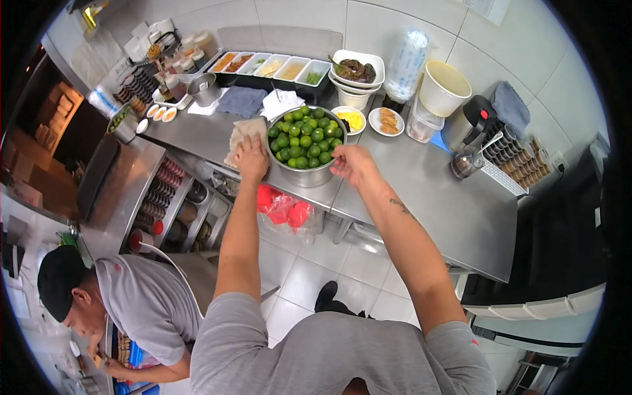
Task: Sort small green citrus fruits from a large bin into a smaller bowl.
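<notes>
A round stainless steel pot (307,177) heaped with green limes (305,138) stands at the front edge of the steel counter. At the pot's right rim, my right hand (353,162) has its thumb and fingers closed on the edge. My left hand (252,157) lies flat with fingers spread on a beige cloth (242,136), just left of the pot. Behind the pot sit a folded blue-grey cloth (242,100) and a white cloth (280,104). A small dish of yellow food (351,120) is close to the pot's far right side.
A row of white ingredient trays (270,66) lines the wall. Stacked bowls (356,79), a plate of browned food (386,122), a plastic bucket (446,84) and a thermal jug (466,123) stand rightward. A co-worker (143,296) bends over at lower left. Plastic-wrapped red items (284,207) are below the counter.
</notes>
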{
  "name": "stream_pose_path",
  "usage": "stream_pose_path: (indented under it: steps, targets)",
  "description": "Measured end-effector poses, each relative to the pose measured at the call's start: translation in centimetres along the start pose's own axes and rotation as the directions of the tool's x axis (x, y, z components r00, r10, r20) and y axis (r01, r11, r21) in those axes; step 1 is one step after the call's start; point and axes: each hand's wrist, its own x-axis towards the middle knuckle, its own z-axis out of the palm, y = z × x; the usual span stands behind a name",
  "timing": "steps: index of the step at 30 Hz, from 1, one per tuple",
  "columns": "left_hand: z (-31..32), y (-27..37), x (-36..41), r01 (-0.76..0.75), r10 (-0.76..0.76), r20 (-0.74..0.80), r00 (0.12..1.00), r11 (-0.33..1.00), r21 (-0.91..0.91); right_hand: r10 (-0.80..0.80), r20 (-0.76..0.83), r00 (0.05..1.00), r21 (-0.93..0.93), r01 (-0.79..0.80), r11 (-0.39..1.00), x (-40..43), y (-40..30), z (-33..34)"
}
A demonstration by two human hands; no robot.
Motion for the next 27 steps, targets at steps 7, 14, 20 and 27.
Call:
stream_pose_path:
  steps: [7,14,20,27]
  targets:
    - [-0.9,2.7,-2.5,-0.047,0.048,0.040,0.998,0.999,-0.028,-0.031,-0.046,0.998,0.045,0.033,0.998,-0.8,0.0,0.9]
    - [-3.4,5.8,-4.9,-0.107,0.109,0.085,0.990,0.994,-0.026,-0.027,-0.161,0.987,0.088,0.042,0.995,-5.4,1.5,-4.7]
    - [-0.8,5.8,-4.3,-0.032,0.033,0.022,0.999,0.999,-0.042,-0.085,-0.296,0.952,0.148,0.133,0.980,-14.0,2.8,-12.5]
    - [0.4,15.3,-8.9,-0.295,0.310,0.110,0.944,0.946,-0.132,-0.109,-0.573,0.812,0.291,0.326,0.900,-26.7,5.5,-23.2]
